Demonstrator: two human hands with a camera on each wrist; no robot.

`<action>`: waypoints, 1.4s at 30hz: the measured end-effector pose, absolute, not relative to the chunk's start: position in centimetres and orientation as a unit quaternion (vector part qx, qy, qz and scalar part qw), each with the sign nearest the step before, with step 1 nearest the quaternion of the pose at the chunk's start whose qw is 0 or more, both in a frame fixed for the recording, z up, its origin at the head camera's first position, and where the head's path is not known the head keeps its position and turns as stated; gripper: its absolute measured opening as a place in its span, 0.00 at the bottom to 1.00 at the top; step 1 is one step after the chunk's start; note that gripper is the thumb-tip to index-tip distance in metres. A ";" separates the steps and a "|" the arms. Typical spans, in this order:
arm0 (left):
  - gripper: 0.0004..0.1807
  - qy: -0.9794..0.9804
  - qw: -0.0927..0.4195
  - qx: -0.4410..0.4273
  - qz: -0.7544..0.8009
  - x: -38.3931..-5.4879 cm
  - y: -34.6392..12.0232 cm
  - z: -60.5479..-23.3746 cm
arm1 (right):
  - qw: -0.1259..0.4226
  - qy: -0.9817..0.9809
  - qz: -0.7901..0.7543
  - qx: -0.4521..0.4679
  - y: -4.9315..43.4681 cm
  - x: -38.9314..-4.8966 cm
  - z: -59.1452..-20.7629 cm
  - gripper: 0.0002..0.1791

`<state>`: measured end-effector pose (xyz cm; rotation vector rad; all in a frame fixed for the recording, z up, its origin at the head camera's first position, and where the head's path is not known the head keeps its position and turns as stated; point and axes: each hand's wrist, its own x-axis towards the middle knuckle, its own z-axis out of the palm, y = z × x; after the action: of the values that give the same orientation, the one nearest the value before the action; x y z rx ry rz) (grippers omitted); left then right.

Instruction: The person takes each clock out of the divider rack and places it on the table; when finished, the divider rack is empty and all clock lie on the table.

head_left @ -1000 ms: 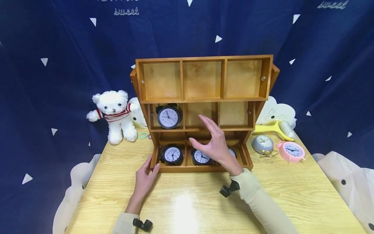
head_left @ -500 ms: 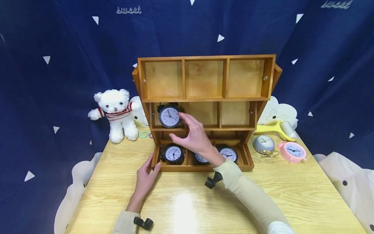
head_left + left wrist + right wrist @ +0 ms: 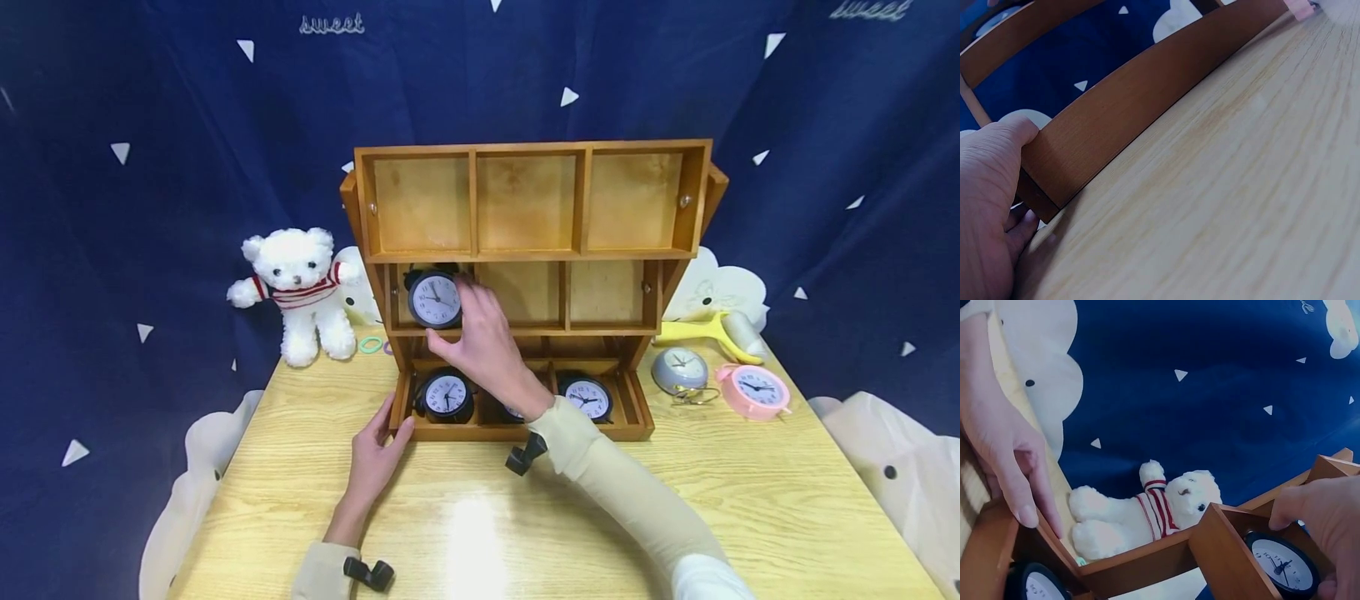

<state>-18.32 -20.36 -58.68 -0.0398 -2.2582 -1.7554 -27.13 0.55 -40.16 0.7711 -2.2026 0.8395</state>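
A wooden tiered rack (image 3: 517, 432) stands on the table. In the head view, my left hand (image 3: 377, 454) grips its lower left corner, thumb at the front and fingers along the side. My right hand (image 3: 483, 329) holds the right and lower edges of a black alarm clock (image 3: 435, 300), which sits in the middle tier's left compartment. Its face shows in the right wrist view, where the fingers curl beside it. The bottom tier bears another black clock (image 3: 446, 395) at left and a black clock (image 3: 587, 399) at right; my right arm mostly covers one between them.
To the right lie a grey clock (image 3: 679, 369), a pink alarm clock (image 3: 753, 391) and a yellow-handled roller (image 3: 697, 330). At left, a white teddy bear (image 3: 296, 296) in a striped top leans near small coloured rings (image 3: 371, 344). A blue curtain (image 3: 525, 75) hangs behind.
My right hand has moved left across the rack to the middle tier's clock, and its fingers have closed in around it. My left hand stays at the rack's corner.
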 end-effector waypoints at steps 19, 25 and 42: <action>0.33 -0.773 0.139 -0.017 -0.618 -18.2 -20.2 -58.5 | 0.382 -0.868 0.208 0.240 -1.3 -28.8 -40.4 0.51; 0.34 -0.774 0.141 -0.017 -0.617 -18.3 -20.3 -58.5 | 0.390 -0.865 0.206 0.239 -1.5 -29.2 -40.3 0.56; 0.36 -0.774 0.140 -0.026 -0.616 -18.5 -20.5 -58.8 | 0.430 -0.866 0.106 0.231 -1.9 -29.7 -39.6 0.53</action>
<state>-18.46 -20.47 -58.79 -0.0749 -2.2375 -1.7807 -29.73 -1.88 -39.59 0.5755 -2.1616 0.2637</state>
